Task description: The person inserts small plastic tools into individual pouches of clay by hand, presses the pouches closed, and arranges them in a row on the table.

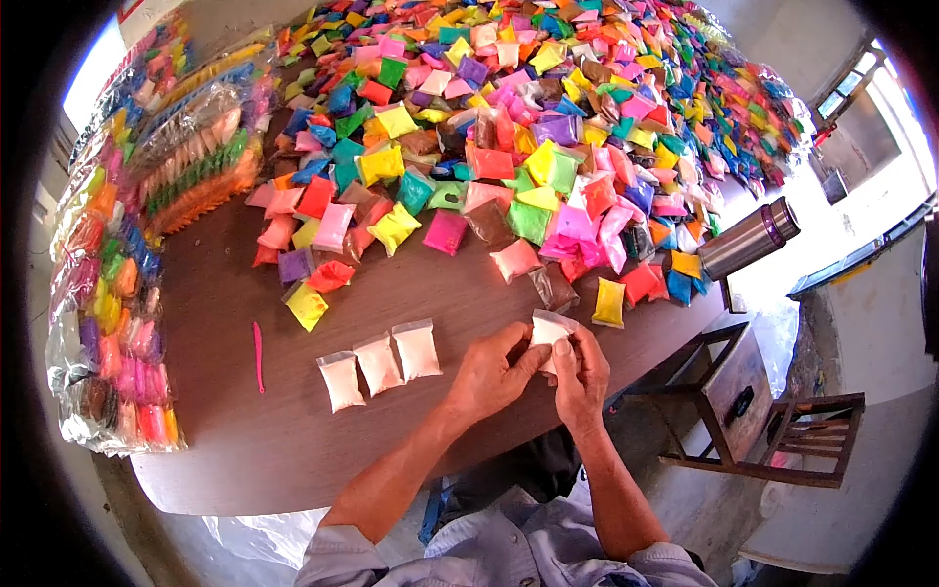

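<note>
Between my two hands is a small clear packet (pixel 551 331) filled with something pale pink, held above the near edge of the table. My left hand (pixel 494 374) pinches its left side with thumb and fingers. On its other side, my right hand (pixel 581 370) grips it, thumb across the front. Three similar pale packets (pixel 379 363) lie in a row on the table, left of my hands. Just beyond my hands are a brown packet (pixel 554 290) and a yellow packet (pixel 607 303), at the edge of a big heap of coloured packets (pixel 528 137).
Large clear bags of sorted coloured packets (pixel 117 333) line the table's left side. A thin pink strip (pixel 258 357) lies on the brown tabletop (pixel 235 430). At the right edge a steel flask (pixel 748 240) lies tilted. A wooden stool (pixel 734 401) stands on the floor at right.
</note>
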`<control>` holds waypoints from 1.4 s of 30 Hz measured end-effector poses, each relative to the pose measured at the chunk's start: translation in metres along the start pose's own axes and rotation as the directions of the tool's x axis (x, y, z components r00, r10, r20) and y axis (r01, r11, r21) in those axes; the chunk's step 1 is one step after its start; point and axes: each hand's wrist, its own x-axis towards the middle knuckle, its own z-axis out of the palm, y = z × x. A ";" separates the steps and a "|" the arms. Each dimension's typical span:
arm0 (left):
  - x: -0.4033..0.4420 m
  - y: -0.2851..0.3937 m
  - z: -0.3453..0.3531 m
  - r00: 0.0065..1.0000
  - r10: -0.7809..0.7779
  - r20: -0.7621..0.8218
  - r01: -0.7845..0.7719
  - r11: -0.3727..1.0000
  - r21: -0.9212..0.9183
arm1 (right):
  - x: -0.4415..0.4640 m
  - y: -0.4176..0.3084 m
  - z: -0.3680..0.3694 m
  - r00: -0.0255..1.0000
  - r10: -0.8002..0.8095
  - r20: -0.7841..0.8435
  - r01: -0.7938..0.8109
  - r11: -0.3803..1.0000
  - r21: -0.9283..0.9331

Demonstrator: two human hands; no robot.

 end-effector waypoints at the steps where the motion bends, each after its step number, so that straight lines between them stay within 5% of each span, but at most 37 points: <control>1: 0.000 0.000 0.000 1.000 0.000 0.015 0.000 1.000 -0.002 | -0.001 0.001 0.000 1.000 0.000 -0.001 0.000 1.000 0.000; 5: 0.001 0.012 -0.003 0.992 -0.094 0.087 0.096 0.995 -0.021 | -0.001 0.008 -0.002 0.998 0.003 -0.055 -0.002 1.000 0.007; 14: -0.001 -0.002 0.002 1.000 0.016 0.007 -0.016 0.999 -0.036 | -0.001 0.002 0.000 0.999 -0.005 -0.046 0.006 0.999 0.031; 19: 0.000 0.008 -0.002 0.992 -0.115 0.061 0.117 0.992 -0.037 | -0.002 0.002 0.000 0.997 0.027 -0.077 -0.021 0.996 0.084; 26: -0.001 0.008 0.001 0.997 -0.057 0.049 0.059 0.997 -0.047 | -0.002 0.003 0.000 0.996 -0.027 -0.090 0.033 0.997 0.072; 34: 0.001 0.008 -0.002 0.980 -0.160 0.120 0.168 0.984 -0.057 | -0.003 0.000 -0.001 0.999 -0.019 -0.043 0.024 0.992 0.126; 42: 0.003 0.008 -0.007 0.996 0.001 0.091 -0.001 1.000 -0.001 | -0.003 0.015 -0.004 0.993 -0.057 -0.103 0.075 0.982 0.176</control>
